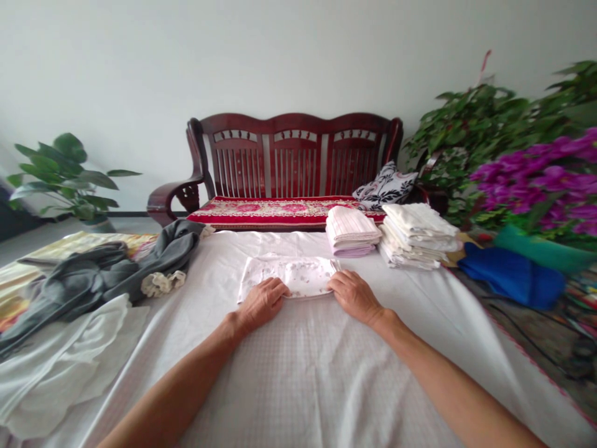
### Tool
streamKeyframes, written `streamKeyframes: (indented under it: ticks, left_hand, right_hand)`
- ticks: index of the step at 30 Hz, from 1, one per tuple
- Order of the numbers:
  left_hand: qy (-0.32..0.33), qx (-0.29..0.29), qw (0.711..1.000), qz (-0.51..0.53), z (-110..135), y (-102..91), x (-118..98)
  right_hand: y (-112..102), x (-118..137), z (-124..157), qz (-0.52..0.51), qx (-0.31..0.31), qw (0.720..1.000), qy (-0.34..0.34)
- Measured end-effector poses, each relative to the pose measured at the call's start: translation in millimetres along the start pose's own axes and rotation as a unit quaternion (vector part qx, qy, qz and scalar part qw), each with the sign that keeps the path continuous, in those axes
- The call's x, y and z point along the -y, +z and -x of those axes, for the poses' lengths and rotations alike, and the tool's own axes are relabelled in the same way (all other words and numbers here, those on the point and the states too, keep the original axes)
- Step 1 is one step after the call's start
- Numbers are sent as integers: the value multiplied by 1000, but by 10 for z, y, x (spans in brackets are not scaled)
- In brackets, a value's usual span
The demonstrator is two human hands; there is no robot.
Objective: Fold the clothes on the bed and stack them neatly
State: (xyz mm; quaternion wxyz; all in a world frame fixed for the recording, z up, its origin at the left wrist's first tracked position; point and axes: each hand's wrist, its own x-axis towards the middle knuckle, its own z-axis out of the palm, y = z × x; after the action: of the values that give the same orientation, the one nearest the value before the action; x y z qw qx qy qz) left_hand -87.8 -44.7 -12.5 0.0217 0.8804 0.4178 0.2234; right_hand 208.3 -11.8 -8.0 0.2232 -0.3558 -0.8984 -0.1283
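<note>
Your left hand (263, 300) and right hand (353, 295) pinch the near edge of the floral white cloth (305, 275), lying folded on the pale checked sheet (298, 367), near the pink-striped stack (352, 229). You seem to be folding; another fold calls for aligned edges.

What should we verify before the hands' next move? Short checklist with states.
1. Left hand touching the flower-patterned cloth at its near edge: ok.
2. Right hand touching the cloth near its right end: ok.
3. Firm pinch by both hands: cannot tell, the grip is partly hidden.
4. Cloth's inner layers aligned: cannot tell, covered.
5. Pink-striped stack standing apart from the right hand: ok.
6. White stack edges even: not ok, layers stick out unevenly.
</note>
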Motion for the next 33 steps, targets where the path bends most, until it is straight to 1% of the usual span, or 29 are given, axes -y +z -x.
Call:
streamKeyframes:
  ticks: [4,11,15,18,22,24,26,29,31,33]
  left_hand:
    - [14,20,1000,-11,-9,-33,-14]
    - [4,44,999,-27,-73,-88,-74]
    - [-20,20,998,-56,-91,-56,-74]
    - [-40,9,997,-70,-99,-23,-75]
    - [-84,19,992,-92,-94,2,-99]
    - [-90,30,990,-101,-81,9,-103]
    - [-78,35,991,-102,-62,17,-89]
    - [-37,34,995,-86,-42,31,-51]
    - [-15,46,997,-66,-48,41,-34]
    - [-16,63,997,-52,-73,53,-35]
  right_hand:
    - [-15,7,14,-10,18,1000,-3]
    - [-63,-22,-16,-32,34,999,-7]
    - [-70,-30,-37,-23,17,1000,-8]
    - [-80,-28,-59,-4,16,1000,-16]
    - [-110,-39,-85,8,24,1000,-19]
    - [-126,-46,-91,1,28,999,-17]
    - [-141,-45,-95,-7,34,999,-16]
    - [-164,-32,-106,-10,42,999,-12]
    - [-177,-17,-122,-4,49,999,-7]
    - [-189,-1,-144,5,55,998,3]
